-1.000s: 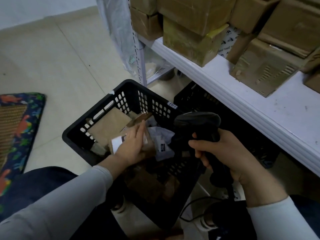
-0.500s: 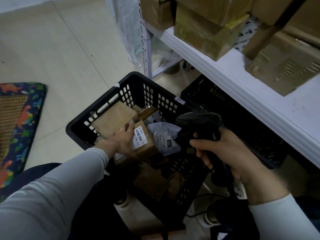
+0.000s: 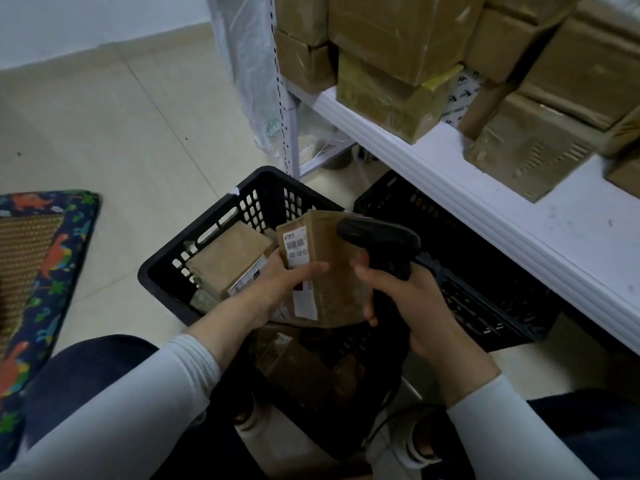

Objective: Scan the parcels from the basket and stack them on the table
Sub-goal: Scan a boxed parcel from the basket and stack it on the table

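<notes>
left grip (image 3: 280,285) pinches one brown cardboard parcel (image 3: 336,278) over one black plastic basket (image 3: 162,268); right grip (image 3: 412,306) clenched on one black handheld scanner (image 3: 381,237) just beside it. At least two more parcels (image 3: 228,261) below.

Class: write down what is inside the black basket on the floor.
The basket holds brown parcels: one by its left wall, more in shadow nearer the person. The box held in the left hand hides the middle.

Notes off my feed: pale tiled floor (image 3: 121,133), thin grout lines, a few dark specks. White wall (image 3: 86,22) meets it at far left. Dinosaur-print mat (image 3: 59,258) lies at the left edge. Perforated white upright (image 3: 293,140) stands at the white table (image 3: 571,230) corner, clear plastic sheeting (image 3: 242,64) hanging beside it. Light dim, even.
</notes>
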Demonstrator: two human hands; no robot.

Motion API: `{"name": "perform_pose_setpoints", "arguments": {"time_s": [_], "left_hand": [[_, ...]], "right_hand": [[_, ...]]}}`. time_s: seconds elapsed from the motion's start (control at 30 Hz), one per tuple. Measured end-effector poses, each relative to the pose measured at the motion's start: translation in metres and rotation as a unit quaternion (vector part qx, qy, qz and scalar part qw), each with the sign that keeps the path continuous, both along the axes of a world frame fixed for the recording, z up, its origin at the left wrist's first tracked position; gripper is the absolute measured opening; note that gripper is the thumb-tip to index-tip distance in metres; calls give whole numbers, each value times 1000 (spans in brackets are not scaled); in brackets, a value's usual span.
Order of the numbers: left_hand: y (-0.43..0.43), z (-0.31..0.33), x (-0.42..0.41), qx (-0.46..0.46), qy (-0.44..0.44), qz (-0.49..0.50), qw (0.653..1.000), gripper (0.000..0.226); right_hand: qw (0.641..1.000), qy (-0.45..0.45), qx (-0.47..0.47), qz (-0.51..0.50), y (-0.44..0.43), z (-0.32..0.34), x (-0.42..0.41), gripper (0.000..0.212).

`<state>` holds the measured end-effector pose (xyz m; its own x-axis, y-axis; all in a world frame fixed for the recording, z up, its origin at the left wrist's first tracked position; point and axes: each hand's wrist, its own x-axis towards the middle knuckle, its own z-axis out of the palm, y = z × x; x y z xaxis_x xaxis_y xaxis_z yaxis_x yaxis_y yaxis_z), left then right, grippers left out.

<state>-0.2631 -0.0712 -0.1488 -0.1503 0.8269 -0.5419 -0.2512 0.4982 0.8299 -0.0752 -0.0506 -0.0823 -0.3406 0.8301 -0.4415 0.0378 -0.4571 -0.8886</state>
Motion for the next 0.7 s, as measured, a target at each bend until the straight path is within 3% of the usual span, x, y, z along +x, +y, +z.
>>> {"name": "perform_pose_setpoints", "arguments": {"time_s": [0.07,0.2,0.33,0.43,0.57,0.63,0.7], "left_hand": [[-4,2,2,5,-32,15,999,79],[-16,9,-8,65,-154,-13,986,42],[-22,17,-12,118,-228,-41,966,73],[-22,27,-11,115,-202,-46,972,84],[-17,51,-17,95,-96,6,991,102],[-14,63,-18,103,-36,21,994,88],[-9,75,-17,119,23,17,993,55]], "right_hand": [[1000,3,7,-3,-3,5,4,26],[999,18,5,-42,0,20,22,22],[998,42,1,-54,1,32,35,16],[996,61,2,-61,-3,39,38,18],[996,29,48,-73,-9,53,43,18],[997,-2,63,-53,-15,61,47,17],[996,-33,77,-26,-22,69,51,19]]}}
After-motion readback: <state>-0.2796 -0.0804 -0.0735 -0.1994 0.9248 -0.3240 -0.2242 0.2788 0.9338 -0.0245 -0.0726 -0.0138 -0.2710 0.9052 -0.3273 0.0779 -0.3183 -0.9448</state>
